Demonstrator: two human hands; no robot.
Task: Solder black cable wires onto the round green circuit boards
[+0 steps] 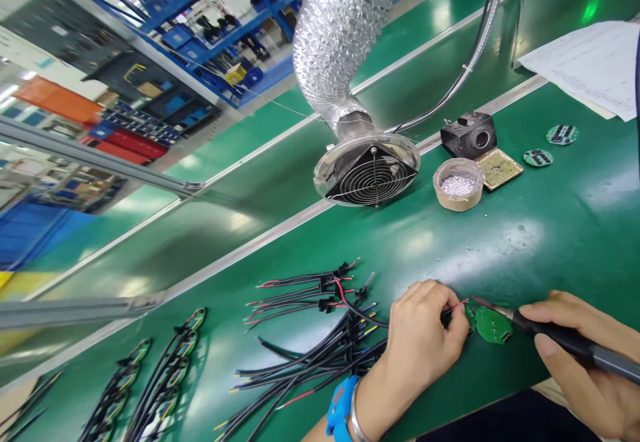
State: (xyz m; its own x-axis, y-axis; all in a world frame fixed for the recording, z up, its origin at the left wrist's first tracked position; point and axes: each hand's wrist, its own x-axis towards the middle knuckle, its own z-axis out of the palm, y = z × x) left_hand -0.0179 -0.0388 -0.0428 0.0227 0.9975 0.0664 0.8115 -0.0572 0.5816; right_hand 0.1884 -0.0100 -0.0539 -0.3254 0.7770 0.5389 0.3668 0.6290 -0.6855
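Note:
My left hand [423, 329], a blue band on its wrist, is closed on a thin cable whose red wire end [459, 305] pokes out past the fingertips. My right hand [583, 362] grips a soldering iron [565, 341] like a pen, its tip pointing left, close to the red wire. Under the tip lies a round green circuit board [493, 326]. Part of another green board [469, 319] shows beside my left fingers; the rest is hidden. Whether the tip touches the wire or a board, I cannot tell. Left of my hand lies a pile of black cables [300, 362] with coloured wire ends.
Above the bench [400, 249] hangs a fume extractor [375, 175] on a silver duct. Behind the boards stand a tub of metal shavings [459, 185], a sponge tray [500, 167] and a black iron holder [470, 135]. Two round boards [562, 135] and papers [587, 65] lie right; bundled cables [167, 375] lie left.

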